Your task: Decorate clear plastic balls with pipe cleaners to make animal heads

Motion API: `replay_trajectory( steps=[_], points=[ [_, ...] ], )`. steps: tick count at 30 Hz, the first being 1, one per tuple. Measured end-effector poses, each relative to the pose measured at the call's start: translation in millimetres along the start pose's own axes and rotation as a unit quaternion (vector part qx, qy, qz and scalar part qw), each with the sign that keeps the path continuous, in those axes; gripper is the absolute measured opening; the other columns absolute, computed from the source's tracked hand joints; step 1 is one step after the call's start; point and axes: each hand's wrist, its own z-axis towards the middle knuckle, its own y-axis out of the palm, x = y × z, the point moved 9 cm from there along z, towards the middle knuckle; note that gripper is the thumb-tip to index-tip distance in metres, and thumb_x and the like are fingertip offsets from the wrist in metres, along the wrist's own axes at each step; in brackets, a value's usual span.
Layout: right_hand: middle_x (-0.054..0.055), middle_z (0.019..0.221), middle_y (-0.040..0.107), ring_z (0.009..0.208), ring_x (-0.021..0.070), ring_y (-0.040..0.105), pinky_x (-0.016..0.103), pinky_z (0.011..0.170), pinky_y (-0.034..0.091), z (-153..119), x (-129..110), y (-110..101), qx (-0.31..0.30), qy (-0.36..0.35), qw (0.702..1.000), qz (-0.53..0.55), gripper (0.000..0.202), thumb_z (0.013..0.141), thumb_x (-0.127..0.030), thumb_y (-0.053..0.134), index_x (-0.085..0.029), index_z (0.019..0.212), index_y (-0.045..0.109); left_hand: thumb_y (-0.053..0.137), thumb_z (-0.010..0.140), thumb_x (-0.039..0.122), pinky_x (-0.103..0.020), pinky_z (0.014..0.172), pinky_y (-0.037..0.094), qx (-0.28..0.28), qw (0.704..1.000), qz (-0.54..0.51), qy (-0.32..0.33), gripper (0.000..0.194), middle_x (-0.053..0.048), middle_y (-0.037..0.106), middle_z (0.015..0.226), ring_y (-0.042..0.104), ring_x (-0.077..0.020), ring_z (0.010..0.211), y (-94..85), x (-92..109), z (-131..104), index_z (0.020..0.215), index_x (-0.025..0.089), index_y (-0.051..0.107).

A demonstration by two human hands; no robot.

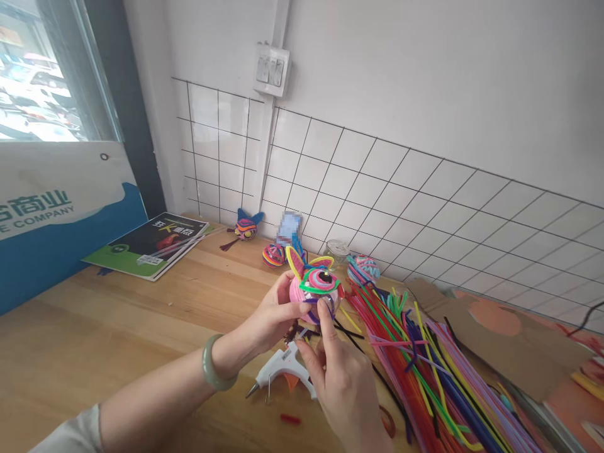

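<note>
A pink ball-shaped animal head wrapped in fuzzy pipe cleaners is held up over the table, with yellow-edged ears, a dark round eye and a green outline. My left hand is closed round its left side, thumb lying on the front. The index fingertip of my right hand touches the front of the head at a purple pipe cleaner. Its thumb is apart from the index finger and the other fingers are curled. Beneath my hands a white hot glue gun lies on the table, its nozzle pointing left.
Many loose pipe cleaners cover the right side beside a cardboard sheet. A small red piece lies in front. Along the wall stand a blue-eared ornament, striped balls and a glass jar. Magazines lie left.
</note>
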Motion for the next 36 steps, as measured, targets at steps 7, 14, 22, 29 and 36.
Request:
replay_trajectory(
  steps=[7, 14, 22, 29, 36],
  points=[
    [0.006, 0.073, 0.073, 0.050, 0.0204, 0.066, 0.030, 0.044, 0.052, 0, 0, 1, 0.001, 0.003, 1.000, -0.007, 0.068, 0.101, -0.036, 0.043, -0.014, 0.156, 0.009, 0.079, 0.069, 0.021, -0.034, 0.083, 0.050, -0.001, 1.000, 0.008, 0.000, 0.051, -0.013, 0.066, 0.112, 0.065, -0.0231, 0.097, -0.9, -2, 0, 0.113, 0.017, 0.052],
    [0.010, 0.085, 0.076, 0.054, 0.0212, 0.069, 0.031, 0.046, 0.052, 0, 2, 2, 0.000, 0.007, 1.000, -0.009, 0.068, 0.101, -0.037, 0.043, -0.014, 0.156, 0.010, 0.080, 0.069, 0.022, -0.036, 0.084, 0.051, -0.028, 1.000, 0.001, -0.014, 0.056, -0.013, 0.064, 0.116, 0.064, -0.0269, 0.103, 2.7, -3, 0, 0.118, 0.017, 0.052],
    [0.009, 0.080, 0.075, 0.055, 0.0212, 0.069, 0.031, 0.048, 0.052, -2, 2, 3, -0.002, 0.004, 1.000, -0.009, 0.067, 0.101, -0.036, 0.044, -0.013, 0.155, 0.014, 0.078, 0.074, 0.026, -0.033, 0.083, 0.052, -0.004, 1.000, -0.018, 0.007, 0.044, -0.014, 0.067, 0.113, 0.066, -0.0247, 0.100, 0.3, -2, 1, 0.113, 0.015, 0.057],
    [0.005, 0.069, 0.071, 0.051, 0.0205, 0.065, 0.031, 0.045, 0.047, -2, -1, 7, -0.018, 0.006, 1.000, -0.009, 0.062, 0.101, -0.036, 0.042, -0.010, 0.153, 0.021, 0.076, 0.075, 0.024, -0.032, 0.083, 0.052, -0.001, 1.000, -0.017, 0.005, 0.045, -0.012, 0.068, 0.111, 0.067, -0.0212, 0.094, -5.1, -7, 2, 0.115, 0.016, 0.058],
    [0.000, 0.061, 0.064, 0.046, 0.0152, 0.059, 0.026, 0.044, 0.044, -2, -6, 10, -0.053, 0.012, 0.996, 0.074, 0.062, 0.103, -0.038, 0.037, -0.011, 0.154, 0.016, 0.073, 0.076, 0.026, -0.034, 0.087, 0.050, -0.030, 0.995, -0.078, -0.056, 0.042, -0.014, 0.069, 0.114, 0.066, -0.0255, 0.102, -16.6, -22, 5, 0.115, 0.014, 0.062]
  ],
)
